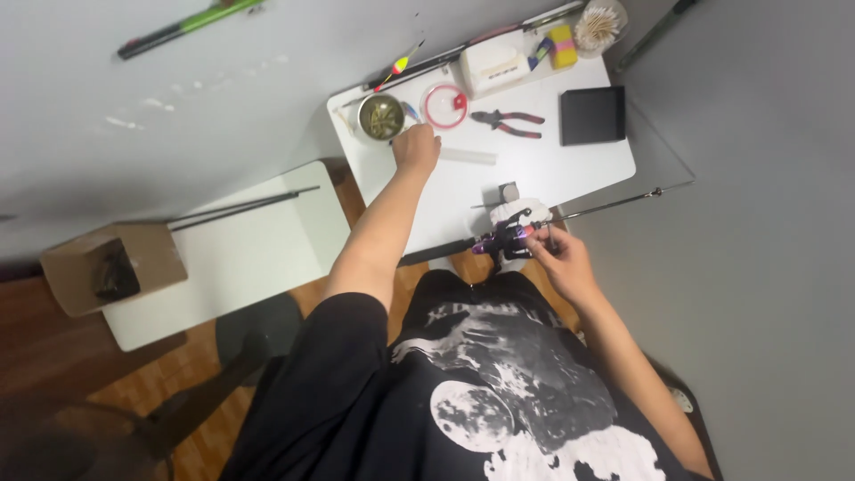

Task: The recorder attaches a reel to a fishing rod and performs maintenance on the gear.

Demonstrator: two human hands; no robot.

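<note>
My left hand (pixel 417 147) reaches across the small white table (pixel 579 169), fingers curled beside a round bowl of dark bits (pixel 381 117); whether it pinches anything is hidden. My right hand (pixel 559 258) grips a fishing rod (pixel 614 205) by its purple-and-black reel (pixel 509 236) near the table's near edge. The thin rod tip runs out to the right past the table. A white cloth (pixel 517 212) lies under the reel.
On the table lie red-handled pliers (pixel 508 122), a red-rimmed round lid (pixel 444 105), a white box (pixel 492 68), a black pad (pixel 592 116), a cup of sticks (pixel 598 25) and a float (pixel 401 64). A second white table (pixel 249 249) and a cardboard box (pixel 102 267) stand left.
</note>
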